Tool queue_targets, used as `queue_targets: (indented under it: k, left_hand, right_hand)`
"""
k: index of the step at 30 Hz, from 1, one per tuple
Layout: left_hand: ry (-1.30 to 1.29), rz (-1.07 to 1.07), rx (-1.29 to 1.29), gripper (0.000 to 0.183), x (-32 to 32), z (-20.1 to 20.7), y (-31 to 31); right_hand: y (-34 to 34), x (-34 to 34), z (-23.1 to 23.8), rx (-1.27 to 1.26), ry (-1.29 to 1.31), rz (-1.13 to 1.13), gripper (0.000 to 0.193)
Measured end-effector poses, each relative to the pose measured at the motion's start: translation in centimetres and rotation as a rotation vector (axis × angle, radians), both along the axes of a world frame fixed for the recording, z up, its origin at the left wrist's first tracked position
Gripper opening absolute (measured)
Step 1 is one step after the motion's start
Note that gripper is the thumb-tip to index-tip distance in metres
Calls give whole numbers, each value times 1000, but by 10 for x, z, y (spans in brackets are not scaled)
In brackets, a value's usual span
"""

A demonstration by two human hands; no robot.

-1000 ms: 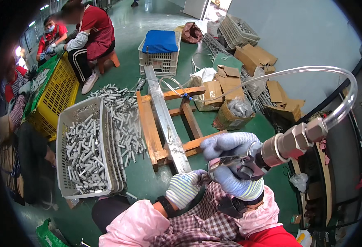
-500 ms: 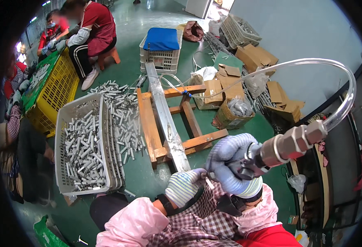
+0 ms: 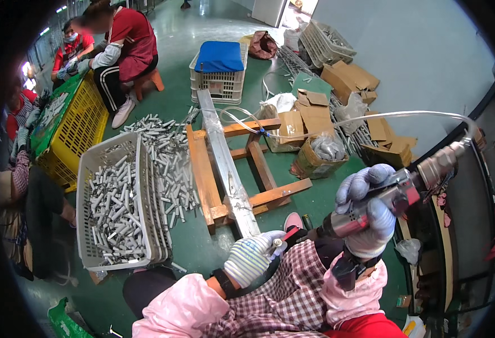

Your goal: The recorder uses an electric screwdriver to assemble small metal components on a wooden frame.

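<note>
My right hand (image 3: 368,211), in a striped knit glove, is wrapped round a pneumatic power tool (image 3: 391,197). A clear air hose (image 3: 393,114) runs from its metal coupling (image 3: 440,163). The tool's dark front end points down-left toward my left hand (image 3: 250,258), also gloved. My left thumb and fingers pinch a small metal part (image 3: 278,243), its exact kind too small to tell, just beyond the near end of a long metal bar (image 3: 229,174). A thin red strip (image 3: 290,232) shows beside those fingertips; I cannot tell what it belongs to.
The bar rests on a wooden frame (image 3: 202,180). At left, a grey crate (image 3: 84,225) holds many short grey cylinders, with more heaped on the floor (image 3: 174,169). Beyond are a blue-topped crate (image 3: 219,56), cardboard boxes (image 3: 306,160), and co-workers (image 3: 132,39) by a yellow crate (image 3: 81,132).
My right hand has moved right, away from my left hand, and the tool now shows side-on. The pale piece below my left fingertips no longer shows; the red strip has come into view.
</note>
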State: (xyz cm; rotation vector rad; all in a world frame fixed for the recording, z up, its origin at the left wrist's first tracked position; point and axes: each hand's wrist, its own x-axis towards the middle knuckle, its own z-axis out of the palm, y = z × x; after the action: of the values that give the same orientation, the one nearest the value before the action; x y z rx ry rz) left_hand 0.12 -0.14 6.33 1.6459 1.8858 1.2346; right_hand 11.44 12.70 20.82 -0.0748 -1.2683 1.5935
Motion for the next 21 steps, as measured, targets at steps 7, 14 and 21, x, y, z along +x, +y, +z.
queue_targets:
  k: [7,14,21]
  left_hand:
    - [66,-27,-19,28,-3,-10,2]
    - [142,88,128,17,-19,25,0]
    - [-1120,305,-138,69,-55,20,-13]
  right_hand:
    - [61,22,-60,-658,240,374,33]
    - [74,20,-82,-735,201,348,23]
    - [69,23,-86,-725,182,318,33]
